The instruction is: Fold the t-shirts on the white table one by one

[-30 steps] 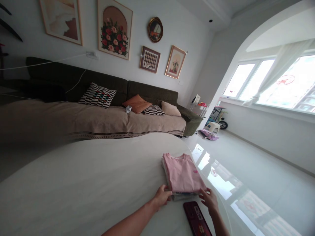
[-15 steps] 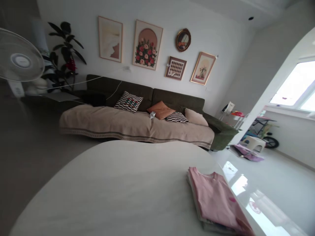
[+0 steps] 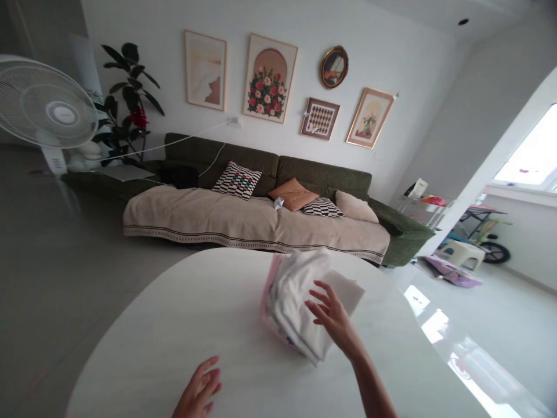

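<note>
A stack of folded clothes point(image 3: 300, 307) lies tumbled toward the middle of the round white table point(image 3: 174, 325), its white layers uppermost and a pink edge showing at its left; it is motion-blurred. My right hand point(image 3: 333, 316) hovers over the near side of the stack with its fingers spread, holding nothing. Lower left of it, my left hand point(image 3: 200, 392) floats above the table near the front edge, fingers apart and empty.
Beyond the table stands a dark green sofa point(image 3: 270, 203) with a beige throw and several cushions. A standing fan point(image 3: 43, 107) and a potted plant point(image 3: 126, 98) are at the left. Glossy floor, a stool and toys lie to the right.
The stack, which lay neat with the pink shirt on top at the table's right edge, now lies flipped and shifted toward the middle. Both hands have let go of it. The view has swung left.
</note>
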Tool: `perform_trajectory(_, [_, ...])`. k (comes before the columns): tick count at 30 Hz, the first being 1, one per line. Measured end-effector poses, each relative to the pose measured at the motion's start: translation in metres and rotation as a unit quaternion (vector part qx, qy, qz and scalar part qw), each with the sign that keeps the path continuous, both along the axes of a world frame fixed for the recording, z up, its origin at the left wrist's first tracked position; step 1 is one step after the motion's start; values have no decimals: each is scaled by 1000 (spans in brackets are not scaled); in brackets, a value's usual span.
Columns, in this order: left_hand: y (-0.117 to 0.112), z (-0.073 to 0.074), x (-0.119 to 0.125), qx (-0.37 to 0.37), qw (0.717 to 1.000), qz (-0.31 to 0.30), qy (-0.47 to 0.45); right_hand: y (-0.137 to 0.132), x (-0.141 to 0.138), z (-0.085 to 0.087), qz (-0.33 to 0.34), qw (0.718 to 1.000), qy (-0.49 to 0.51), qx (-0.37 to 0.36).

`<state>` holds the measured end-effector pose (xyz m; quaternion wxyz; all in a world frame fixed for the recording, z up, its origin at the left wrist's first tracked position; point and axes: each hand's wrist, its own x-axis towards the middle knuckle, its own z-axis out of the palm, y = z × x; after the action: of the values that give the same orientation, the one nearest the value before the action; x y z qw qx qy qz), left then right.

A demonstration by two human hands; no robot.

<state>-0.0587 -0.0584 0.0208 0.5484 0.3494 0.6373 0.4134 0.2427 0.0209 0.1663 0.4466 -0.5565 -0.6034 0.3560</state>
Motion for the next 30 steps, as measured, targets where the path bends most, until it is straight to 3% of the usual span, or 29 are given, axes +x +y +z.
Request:
perform_trajectory(3, [26, -13, -24, 67, 993, 62, 74, -14, -33, -25, 8, 999, 41, -22])
perform_trajectory(5, [39, -20, -41, 128, 973, 109, 156, -26, -41, -60, -29, 998, 39, -26])
perform_trajectory(7, [51, -21, -52, 207, 937, 129, 251, -40, -46, -106, -57, 998, 25, -32])
perform_trajectory(9, [62, -17, -51, 290, 891, 97, 336, -57, -53, -154, -69, 997, 2, -36])
perform_trajectory(11, [75, -9, -37, 347, 845, 27, 405, -74, -61, -193, -86, 996, -26, -23])
perform_trajectory(14, [97, 4, -3, 340, 794, -77, 498, -94, -71, -226, -129, 988, -66, 49])
perform_trajectory(17, [115, 8, 21, 305, 768, -116, 552, -104, -78, -234, -132, 983, -94, 90])
perform_trajectory(20, [124, 5, 25, 306, 748, -145, 571, -108, -82, -234, -126, 982, -104, 95])
perform_trajectory(26, [132, 8, -2, 265, 741, -160, 596, -113, -88, -221, -145, 982, -92, 76])
perform_trajectory(30, [126, 8, -40, 240, 743, -151, 606, -115, -88, -216, -146, 983, -80, 74])
